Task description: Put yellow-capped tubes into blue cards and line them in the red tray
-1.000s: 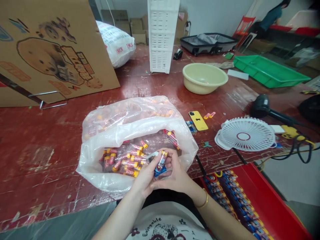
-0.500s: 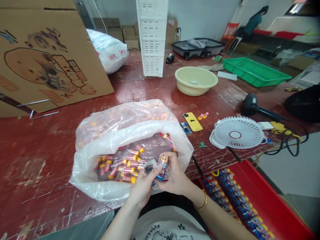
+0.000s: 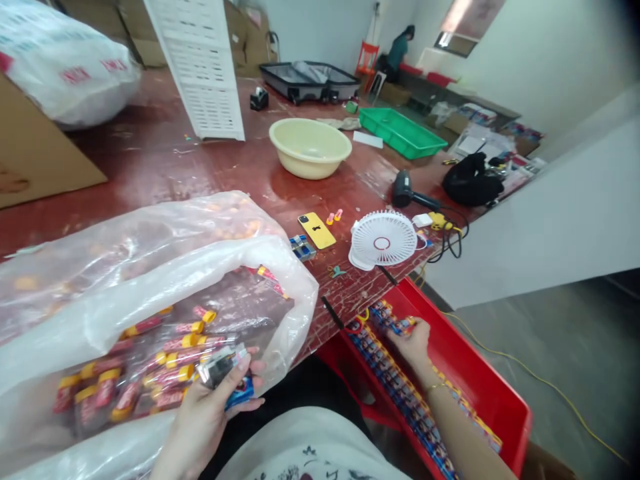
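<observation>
My left hand (image 3: pixel 215 400) is closed around a few small clear-and-blue packs (image 3: pixel 239 393) near the mouth of a big translucent plastic bag (image 3: pixel 295 300). Inside the bag lie several pink tubes with yellow caps (image 3: pixel 175 360). My right hand (image 3: pixel 414 345) reaches down into a red bin (image 3: pixel 493 387) at the right, below the table edge. Its fingers are closed on a small blue pack with a yellow top (image 3: pixel 404 325), at the end of a row of similar packs (image 3: pixel 390 380). The fingertips are partly hidden.
A yellow phone (image 3: pixel 317 231), small blue packs (image 3: pixel 302 247), small scissors (image 3: pixel 337 271) and a white fan (image 3: pixel 384 239) lie along the table. Farther back are a cream basin (image 3: pixel 310 150), green tray (image 3: pixel 400 132) and hair dryer (image 3: pixel 411 193). Another person works far behind.
My right hand has left my left hand and moved right and down into the red bin with a small pack. My left hand keeps its packs. The view has swung right.
</observation>
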`<state>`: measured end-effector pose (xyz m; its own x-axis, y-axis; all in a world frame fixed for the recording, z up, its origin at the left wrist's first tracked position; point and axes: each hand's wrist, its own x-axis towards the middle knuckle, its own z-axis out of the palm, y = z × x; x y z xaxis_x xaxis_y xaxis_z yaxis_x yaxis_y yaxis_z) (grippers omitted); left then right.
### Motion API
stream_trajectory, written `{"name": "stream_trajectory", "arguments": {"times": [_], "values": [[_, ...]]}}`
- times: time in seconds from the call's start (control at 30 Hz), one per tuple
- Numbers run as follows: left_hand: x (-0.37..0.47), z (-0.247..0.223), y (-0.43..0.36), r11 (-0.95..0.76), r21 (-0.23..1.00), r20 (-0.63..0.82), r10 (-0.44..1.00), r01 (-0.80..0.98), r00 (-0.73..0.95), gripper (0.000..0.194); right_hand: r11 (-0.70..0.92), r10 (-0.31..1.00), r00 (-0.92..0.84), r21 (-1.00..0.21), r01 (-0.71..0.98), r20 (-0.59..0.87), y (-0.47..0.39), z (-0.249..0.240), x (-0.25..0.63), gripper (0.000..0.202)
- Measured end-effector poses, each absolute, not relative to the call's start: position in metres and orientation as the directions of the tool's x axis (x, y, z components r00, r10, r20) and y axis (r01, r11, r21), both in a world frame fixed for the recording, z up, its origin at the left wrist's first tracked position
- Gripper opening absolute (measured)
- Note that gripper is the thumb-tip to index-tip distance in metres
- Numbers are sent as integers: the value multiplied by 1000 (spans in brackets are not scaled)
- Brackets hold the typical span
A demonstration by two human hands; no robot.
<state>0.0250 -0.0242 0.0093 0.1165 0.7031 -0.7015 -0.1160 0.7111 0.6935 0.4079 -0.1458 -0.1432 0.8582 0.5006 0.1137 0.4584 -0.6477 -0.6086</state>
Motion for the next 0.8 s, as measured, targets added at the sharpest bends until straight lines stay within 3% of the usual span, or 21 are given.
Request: {"name": "stream_trajectory", "arguments": {"times": [0.13, 0.27, 0.5, 0.6, 0.67, 0.73, 0.8], "values": [[32, 18, -20, 733, 677, -717, 677, -64, 166, 56, -783, 481, 876, -470, 407, -44, -146, -185, 435, 61], [34, 19, -21, 733, 678, -709, 674, -61, 208, 64, -826, 470, 877, -400, 397, -98, -128, -199, 444, 62], [29, 12, -21, 673, 727, -662, 739, -132, 122, 54, -736, 549, 835, -450, 505, 39, -136, -172, 433, 74], [20, 8, -18, 607, 775, -604, 793, -180, 73, 45, -490, 620, 716, -554, 673, 321, -123, -131, 390, 49], [15, 4, -16, 567, 803, -571, 820, -185, 36, 38, -131, 708, 493, -592, 795, 505, -99, -97, 343, 27], [11, 1, -14, 539, 825, -547, 837, -174, 2, 34, 172, 841, 194, -590, 789, 505, -64, -64, 286, 11], [9, 1, -14, 521, 839, -530, 848, -157, -14, 32, 286, 936, -113, -529, 799, 334, -24, -42, 232, 16]]}}
